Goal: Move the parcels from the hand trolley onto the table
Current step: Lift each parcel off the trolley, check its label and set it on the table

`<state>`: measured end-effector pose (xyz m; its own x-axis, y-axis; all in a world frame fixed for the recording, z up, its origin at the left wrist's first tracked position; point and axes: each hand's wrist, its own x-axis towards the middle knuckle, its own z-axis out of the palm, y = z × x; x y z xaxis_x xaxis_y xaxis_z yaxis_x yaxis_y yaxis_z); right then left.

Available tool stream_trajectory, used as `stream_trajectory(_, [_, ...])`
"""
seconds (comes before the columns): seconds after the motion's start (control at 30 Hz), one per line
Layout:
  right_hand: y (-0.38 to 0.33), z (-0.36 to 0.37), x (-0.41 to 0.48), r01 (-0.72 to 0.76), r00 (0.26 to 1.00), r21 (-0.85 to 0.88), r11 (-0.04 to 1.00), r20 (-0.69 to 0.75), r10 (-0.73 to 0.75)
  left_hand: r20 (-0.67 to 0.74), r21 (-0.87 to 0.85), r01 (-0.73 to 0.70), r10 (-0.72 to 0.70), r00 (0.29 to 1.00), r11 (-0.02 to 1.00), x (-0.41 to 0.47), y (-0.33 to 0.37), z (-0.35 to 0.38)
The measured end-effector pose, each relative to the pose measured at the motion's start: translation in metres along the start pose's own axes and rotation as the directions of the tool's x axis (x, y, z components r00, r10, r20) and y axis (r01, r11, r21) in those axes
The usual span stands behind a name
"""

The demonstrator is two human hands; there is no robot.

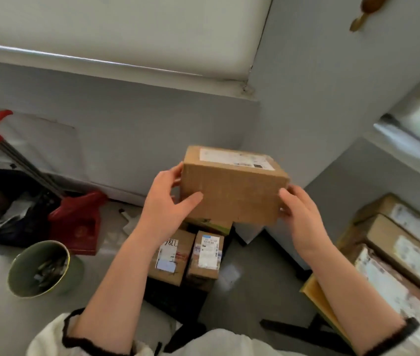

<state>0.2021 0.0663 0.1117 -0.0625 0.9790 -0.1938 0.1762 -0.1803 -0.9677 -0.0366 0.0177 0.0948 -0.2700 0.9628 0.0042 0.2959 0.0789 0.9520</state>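
I hold a brown cardboard parcel [234, 187] with a white label on top, lifted in the middle of the view. My left hand [169, 201] grips its left end and my right hand [300, 217] grips its right end. Below it, on the dark hand trolley [178, 296] on the floor, stand two smaller labelled parcels [171, 258] [205, 255], and a third with a green top [212, 224] shows just behind them. At the right, several parcels [409, 250] lie on the yellow-edged table [319, 301].
A green bin [40, 268] with scraps stands on the floor at the left. Behind it are a red bag [77, 222], a red-handled tool [10, 147] and a dark pile of clutter against the grey wall. A window sill runs at the right.
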Motion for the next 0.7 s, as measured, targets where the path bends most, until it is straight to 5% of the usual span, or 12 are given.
stream_trajectory(0.07, [0.004,-0.018,-0.013,0.086,0.993,0.255,0.963,-0.105,-0.061,0.026,-0.025,-0.234,0.235,0.972,0.972,-0.005,0.014,0.014])
stream_trajectory(0.13, [0.010,-0.035,-0.026,0.116,0.980,0.343,0.932,-0.193,-0.051,0.098,-0.046,-0.317,0.320,0.942,0.947,-0.012,0.023,0.034])
stream_trajectory(0.33, [0.037,-0.113,-0.079,0.130,0.911,0.080,0.988,-0.404,-0.087,0.237,-0.191,-0.148,0.192,0.952,0.970,-0.051,0.046,0.115])
stream_trajectory(0.7, [0.089,-0.344,-0.266,0.133,0.761,0.008,0.991,-0.641,-0.097,0.446,-0.224,-0.068,0.164,0.880,0.972,-0.206,0.113,0.353])
